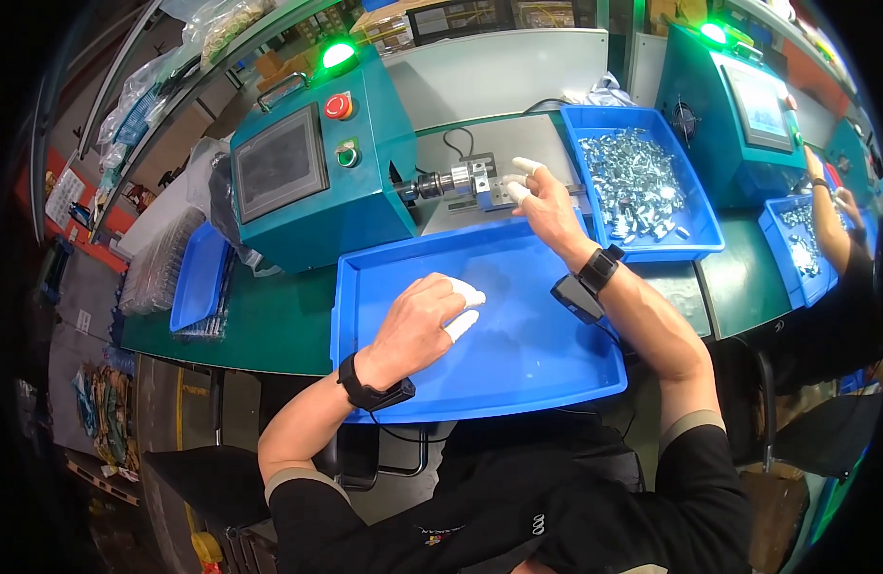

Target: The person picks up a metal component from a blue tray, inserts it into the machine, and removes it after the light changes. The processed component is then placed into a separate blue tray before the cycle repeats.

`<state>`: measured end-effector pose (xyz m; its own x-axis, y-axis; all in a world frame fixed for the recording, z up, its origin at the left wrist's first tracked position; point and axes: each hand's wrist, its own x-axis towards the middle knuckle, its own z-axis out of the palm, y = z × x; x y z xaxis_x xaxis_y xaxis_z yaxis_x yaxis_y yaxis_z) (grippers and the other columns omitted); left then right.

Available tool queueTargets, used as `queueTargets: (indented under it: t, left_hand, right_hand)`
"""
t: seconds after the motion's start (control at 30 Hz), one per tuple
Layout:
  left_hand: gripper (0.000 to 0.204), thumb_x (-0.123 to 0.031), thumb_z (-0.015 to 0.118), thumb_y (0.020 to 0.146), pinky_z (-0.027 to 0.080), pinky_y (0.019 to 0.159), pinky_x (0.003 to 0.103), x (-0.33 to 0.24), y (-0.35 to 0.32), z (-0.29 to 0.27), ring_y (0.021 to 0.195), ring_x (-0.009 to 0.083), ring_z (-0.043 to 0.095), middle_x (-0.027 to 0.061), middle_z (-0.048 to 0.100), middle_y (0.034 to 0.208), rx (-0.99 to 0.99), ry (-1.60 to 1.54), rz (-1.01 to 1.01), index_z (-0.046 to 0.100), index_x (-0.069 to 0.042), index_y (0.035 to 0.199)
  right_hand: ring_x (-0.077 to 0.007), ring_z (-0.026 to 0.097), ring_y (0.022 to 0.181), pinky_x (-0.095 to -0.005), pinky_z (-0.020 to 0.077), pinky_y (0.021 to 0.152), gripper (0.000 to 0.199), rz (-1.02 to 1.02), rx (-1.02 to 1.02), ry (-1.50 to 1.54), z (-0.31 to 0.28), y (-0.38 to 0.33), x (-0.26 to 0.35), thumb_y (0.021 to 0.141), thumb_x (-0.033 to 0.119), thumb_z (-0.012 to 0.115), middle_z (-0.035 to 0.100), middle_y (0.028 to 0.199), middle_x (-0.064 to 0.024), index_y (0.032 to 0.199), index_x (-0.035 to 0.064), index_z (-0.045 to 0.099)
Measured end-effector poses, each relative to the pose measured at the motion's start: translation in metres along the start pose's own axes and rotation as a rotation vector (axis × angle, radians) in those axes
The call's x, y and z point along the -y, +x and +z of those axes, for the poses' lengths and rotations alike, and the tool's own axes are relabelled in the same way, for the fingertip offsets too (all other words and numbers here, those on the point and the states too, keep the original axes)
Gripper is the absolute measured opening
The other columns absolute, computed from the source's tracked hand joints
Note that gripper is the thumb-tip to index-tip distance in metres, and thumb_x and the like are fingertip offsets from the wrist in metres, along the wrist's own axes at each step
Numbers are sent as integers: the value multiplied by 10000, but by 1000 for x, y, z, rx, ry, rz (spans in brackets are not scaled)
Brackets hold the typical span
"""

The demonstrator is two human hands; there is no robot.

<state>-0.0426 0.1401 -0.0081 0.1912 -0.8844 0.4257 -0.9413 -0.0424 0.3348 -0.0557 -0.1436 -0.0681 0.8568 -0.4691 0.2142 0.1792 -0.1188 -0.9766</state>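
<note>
My left hand [424,319] rests over the blue tray [556,373] in front of me, fingers curled, white finger cots on the tips; whether it holds a small part I cannot tell. My right hand [542,199] reaches forward to the metal fixture [472,182] of the teal machine [312,172], its cot-covered fingertips touching the fixture's right end. Both wrists wear black bands. A second blue tray [700,234] full of small shiny metal parts [633,182] lies just right of my right hand.
Another teal machine [748,105] stands at the right, where another person's hand [816,172] works over a blue bin [795,277]. A blue tray [198,277] and clear plastic packs [159,268] lie at the left on the green bench [260,325].
</note>
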Motion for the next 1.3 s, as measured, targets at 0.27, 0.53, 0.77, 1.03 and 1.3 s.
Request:
queueTargets:
  t: [0.27, 0.53, 0.77, 1.03, 1.3]
  left_hand:
    - [246, -55, 812, 835, 560, 834, 415, -4, -2, -3, 971, 317, 680, 99, 725, 964, 8, 3, -2, 766, -44, 1076]
    - [219, -50, 808, 832, 553, 834, 428, -15, 9, 0, 951, 327, 670, 118, 729, 984, 29, -9, 13, 763, -26, 1045]
    - [244, -68, 805, 848, 558, 831, 423, -4, 20, 15, 951, 333, 672, 116, 722, 963, 51, -50, -3, 766, -46, 1088]
    - [256, -133, 798, 875, 554, 831, 443, 24, 80, 66, 940, 354, 667, 128, 712, 945, 107, -16, 67, 754, -58, 1115]
    - [150, -169, 760, 901, 555, 774, 479, 32, 140, 123, 892, 358, 682, 137, 681, 901, 199, 365, -39, 701, -62, 987]
  right_hand:
    - [-235, 749, 889, -366, 594, 777, 569, -110, -159, -489, -12, 29, 4, 1003, 281, 709, 767, 981, -194, 1454, -27, 547]
    - [-446, 729, 892, -528, 571, 827, 660, -165, 35, -1197, 5, 58, 49, 913, 414, 737, 739, 929, -272, 1383, -27, 597]
    - [-401, 740, 966, -494, 569, 874, 565, -311, -182, -1032, -36, 30, 53, 918, 345, 742, 761, 942, -214, 1381, 42, 628]
    - [-331, 752, 935, -438, 570, 877, 554, -154, -382, -991, -159, -21, 21, 933, 294, 765, 774, 981, -166, 1408, 47, 621]
    - [-256, 752, 873, -377, 573, 810, 512, -298, -573, -697, -163, -53, 12, 941, 186, 767, 788, 1035, -135, 1408, 27, 626]
